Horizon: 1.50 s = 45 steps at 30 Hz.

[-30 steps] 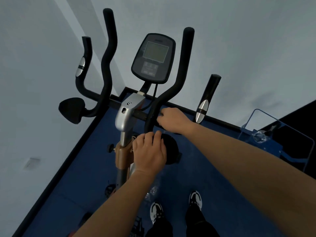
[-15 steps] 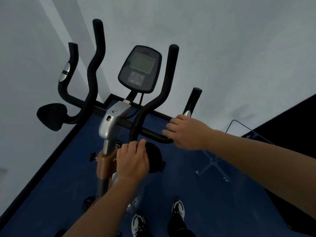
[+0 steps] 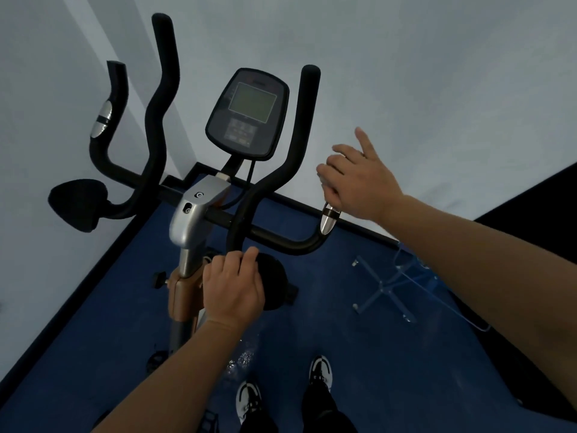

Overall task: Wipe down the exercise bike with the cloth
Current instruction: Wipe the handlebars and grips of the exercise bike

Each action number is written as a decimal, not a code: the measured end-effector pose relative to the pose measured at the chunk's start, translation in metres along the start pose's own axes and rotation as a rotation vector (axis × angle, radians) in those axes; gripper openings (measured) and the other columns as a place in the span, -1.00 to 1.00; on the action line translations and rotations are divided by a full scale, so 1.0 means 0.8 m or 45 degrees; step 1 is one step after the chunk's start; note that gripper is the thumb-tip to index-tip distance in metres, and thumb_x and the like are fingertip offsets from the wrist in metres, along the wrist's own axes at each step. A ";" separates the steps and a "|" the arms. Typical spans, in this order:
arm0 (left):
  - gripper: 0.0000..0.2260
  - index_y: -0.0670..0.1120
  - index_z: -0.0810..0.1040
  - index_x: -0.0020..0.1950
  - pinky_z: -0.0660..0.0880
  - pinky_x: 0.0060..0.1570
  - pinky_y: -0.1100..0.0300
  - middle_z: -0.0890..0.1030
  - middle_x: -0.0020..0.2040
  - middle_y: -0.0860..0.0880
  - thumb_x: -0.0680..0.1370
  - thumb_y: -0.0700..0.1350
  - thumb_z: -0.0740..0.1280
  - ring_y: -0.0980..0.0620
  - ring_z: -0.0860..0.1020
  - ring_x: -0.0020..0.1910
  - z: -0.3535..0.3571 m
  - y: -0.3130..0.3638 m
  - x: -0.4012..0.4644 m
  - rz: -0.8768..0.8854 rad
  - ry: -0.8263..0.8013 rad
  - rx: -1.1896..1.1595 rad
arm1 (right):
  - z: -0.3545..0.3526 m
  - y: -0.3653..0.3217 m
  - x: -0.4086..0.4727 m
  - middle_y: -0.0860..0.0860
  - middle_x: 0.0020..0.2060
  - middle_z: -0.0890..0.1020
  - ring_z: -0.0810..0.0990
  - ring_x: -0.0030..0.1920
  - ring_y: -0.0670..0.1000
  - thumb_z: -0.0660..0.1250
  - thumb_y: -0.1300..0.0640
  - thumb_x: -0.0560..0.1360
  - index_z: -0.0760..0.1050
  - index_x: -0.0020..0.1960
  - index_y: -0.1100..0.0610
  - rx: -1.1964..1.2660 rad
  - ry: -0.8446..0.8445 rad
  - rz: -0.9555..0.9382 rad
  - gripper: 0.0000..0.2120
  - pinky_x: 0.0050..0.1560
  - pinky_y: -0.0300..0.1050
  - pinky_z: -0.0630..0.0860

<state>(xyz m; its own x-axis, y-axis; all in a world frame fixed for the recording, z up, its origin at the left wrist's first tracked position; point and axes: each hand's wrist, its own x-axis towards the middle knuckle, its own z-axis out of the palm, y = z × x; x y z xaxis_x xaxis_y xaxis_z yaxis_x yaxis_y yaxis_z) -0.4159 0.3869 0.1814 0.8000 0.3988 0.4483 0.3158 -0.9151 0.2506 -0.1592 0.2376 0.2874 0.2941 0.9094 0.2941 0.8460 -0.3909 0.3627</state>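
The exercise bike [image 3: 193,220] stands in a room corner, with black foam handlebars and a grey console [image 3: 246,114]. My left hand [image 3: 232,289] lies on the black round pad [image 3: 276,276] below the bars, fingers curled over its edge. Further right, my right hand [image 3: 359,182] covers the top of the short right grip, just above its silver sensor [image 3: 327,218]. Its nearer fingers curl around the grip and the outer fingers stick out. No cloth shows in either hand; anything under the right palm is hidden.
White walls close in behind and to the left of the bike. A second black pad [image 3: 78,207] juts out at the left. A clear blue-tinted stand [image 3: 387,285] sits on the blue floor at the right. My shoes [image 3: 248,401] are at the bottom.
My right hand has slid from the cross bar outward and up onto the short right grip, with its outer fingers spreading. My left hand stays on the round pad. The view shifted.
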 end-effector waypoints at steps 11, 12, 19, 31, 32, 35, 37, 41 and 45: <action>-0.68 -0.15 0.53 0.21 0.36 -0.16 -0.03 0.57 -0.07 -0.15 0.53 -0.07 0.19 -0.17 0.45 -0.19 -0.016 0.000 0.004 -0.023 -0.172 0.017 | 0.013 -0.164 -0.022 0.06 -0.33 0.63 0.57 -0.32 0.12 0.12 0.07 0.67 0.58 -0.13 0.15 0.454 -0.016 0.106 -0.66 -0.08 0.12 0.56; -0.68 -0.15 0.51 0.22 0.39 -0.15 -0.04 0.57 -0.06 -0.15 0.53 -0.07 0.19 -0.18 0.46 -0.18 -0.018 0.000 0.005 -0.022 -0.195 0.017 | 0.007 -0.174 -0.021 0.06 -0.38 0.59 0.53 -0.41 0.12 0.22 0.14 0.64 0.55 -0.18 0.16 0.435 -0.006 0.094 -0.74 -0.27 0.09 0.55; -0.66 -0.15 0.53 0.23 0.41 -0.11 -0.07 0.57 -0.05 -0.15 0.53 -0.06 0.17 -0.18 0.47 -0.17 -0.024 0.004 0.007 -0.023 -0.285 0.032 | -0.025 -0.144 0.004 0.02 -0.16 0.66 0.60 -0.24 -0.05 0.07 -0.01 0.67 0.58 0.06 0.13 1.022 -0.149 0.703 -0.65 -0.25 -0.21 0.44; -0.68 -0.19 0.54 0.17 0.35 -0.20 -0.07 0.56 -0.10 -0.18 0.54 -0.09 0.14 -0.21 0.44 -0.21 -0.004 0.002 0.003 0.018 -0.064 0.036 | -0.016 0.006 -0.028 0.09 -0.05 0.70 0.69 -0.05 0.13 0.17 -0.16 0.65 0.63 0.06 0.13 2.264 1.013 2.442 -0.59 -0.20 -0.03 0.63; -0.68 -0.19 0.55 0.17 0.34 -0.20 -0.07 0.56 -0.11 -0.19 0.54 -0.10 0.14 -0.21 0.44 -0.21 -0.002 0.001 0.003 0.027 -0.055 0.034 | -0.010 0.005 -0.025 0.09 -0.08 0.70 0.68 -0.08 0.13 0.17 -0.17 0.65 0.63 0.06 0.13 2.342 0.976 2.456 -0.58 -0.16 0.00 0.64; -0.68 -0.21 0.57 0.15 0.33 -0.19 -0.06 0.57 -0.10 -0.20 0.54 -0.11 0.14 -0.21 0.45 -0.21 -0.001 -0.002 0.003 0.030 -0.043 0.023 | 0.012 -0.020 -0.009 0.20 0.04 0.69 0.66 -0.01 0.20 0.20 -0.24 0.61 0.60 0.20 0.23 2.695 0.722 2.322 -0.46 0.11 0.23 0.61; -0.68 -0.21 0.57 0.15 0.32 -0.19 -0.07 0.57 -0.11 -0.21 0.54 -0.11 0.14 -0.21 0.45 -0.21 -0.002 -0.002 0.003 0.028 -0.039 0.024 | 0.023 -0.037 -0.003 0.26 0.10 0.64 0.61 0.02 0.24 0.16 -0.34 0.56 0.55 0.30 0.31 2.931 0.608 2.123 -0.26 0.22 0.48 0.44; -0.69 -0.21 0.57 0.14 0.32 -0.17 -0.07 0.56 -0.13 -0.19 0.55 -0.11 0.14 -0.21 0.44 -0.21 -0.003 0.000 0.003 0.019 -0.022 0.030 | 0.030 -0.037 -0.011 0.22 -0.02 0.61 0.58 -0.05 0.18 -0.03 -0.43 0.55 0.57 0.26 0.30 3.273 0.483 1.771 -0.15 0.19 0.33 0.50; -0.68 -0.19 0.57 0.14 0.31 -0.16 -0.06 0.57 -0.12 -0.19 0.55 -0.09 0.13 -0.21 0.45 -0.21 -0.005 0.001 0.003 0.001 -0.034 0.028 | 0.036 -0.041 -0.010 0.16 -0.07 0.59 0.56 -0.10 0.12 -0.05 -0.37 0.61 0.57 0.22 0.25 3.137 0.298 1.687 -0.24 -0.07 0.08 0.60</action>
<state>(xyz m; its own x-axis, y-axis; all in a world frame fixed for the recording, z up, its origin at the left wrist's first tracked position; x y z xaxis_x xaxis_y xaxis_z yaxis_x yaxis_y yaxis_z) -0.4161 0.3873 0.1859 0.8135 0.3967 0.4252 0.3260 -0.9166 0.2314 -0.1768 0.2474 0.2475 0.7600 0.4977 -0.4179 -0.6295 0.4041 -0.6636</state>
